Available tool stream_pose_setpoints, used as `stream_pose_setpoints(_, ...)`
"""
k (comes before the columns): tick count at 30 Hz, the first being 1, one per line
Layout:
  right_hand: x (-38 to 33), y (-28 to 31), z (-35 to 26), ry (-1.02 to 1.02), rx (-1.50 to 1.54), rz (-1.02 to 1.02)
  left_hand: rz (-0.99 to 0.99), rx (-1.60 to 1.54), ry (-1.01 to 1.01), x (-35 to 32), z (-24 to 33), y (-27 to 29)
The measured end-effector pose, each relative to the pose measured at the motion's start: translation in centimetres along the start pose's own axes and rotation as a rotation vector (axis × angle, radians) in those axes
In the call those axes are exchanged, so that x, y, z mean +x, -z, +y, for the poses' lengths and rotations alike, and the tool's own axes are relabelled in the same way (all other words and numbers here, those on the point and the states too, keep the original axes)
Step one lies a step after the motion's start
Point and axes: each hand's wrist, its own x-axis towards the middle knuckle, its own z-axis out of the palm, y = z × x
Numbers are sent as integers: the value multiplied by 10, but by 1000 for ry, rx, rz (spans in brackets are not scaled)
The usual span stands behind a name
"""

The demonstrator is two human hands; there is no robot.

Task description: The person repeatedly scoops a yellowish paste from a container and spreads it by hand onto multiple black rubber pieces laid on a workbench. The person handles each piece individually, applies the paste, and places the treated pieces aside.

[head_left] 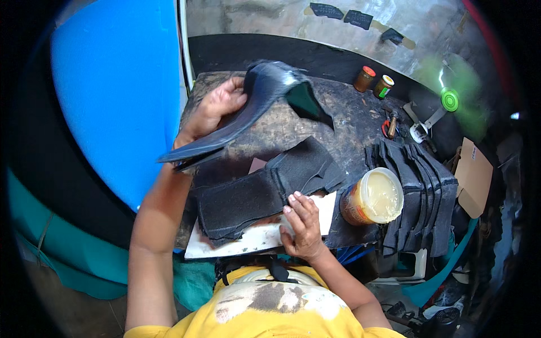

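Right hand [304, 222]: fingers spread flat, pressing the white board [253, 239] at the near table edge, likely steadying it.
Stack on board: black cut pieces [242, 203] fanned just beside those fingertips, touching the board.
Left hand [217, 107]: fingers curled round a dark curved leather piece [248, 107], lifted clear of the table and tilted, probably for inspection.
Glue tub [373, 198]: open, just right of the board, within reach.
Obstructions: row of black pieces [420, 191] crowds the tub; two small jars [374, 82] sit well back.
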Motion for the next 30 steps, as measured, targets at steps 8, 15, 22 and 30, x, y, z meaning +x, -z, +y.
stream_pose_setpoints(8,-3,-4,2,-14,123,87,172,148,10,166,-61,-37)
stream_pose_setpoints(15,0,-1,2,-49,104,81,255,-9,337,250,-169,-50)
stream_pose_setpoints(22,-1,-6,7,-5,104,130,-99,549,691,192,-132,-20)
stream_pose_setpoints(30,39,128,-21,-320,-360,33,-211,1063,239,10,-13,-53)
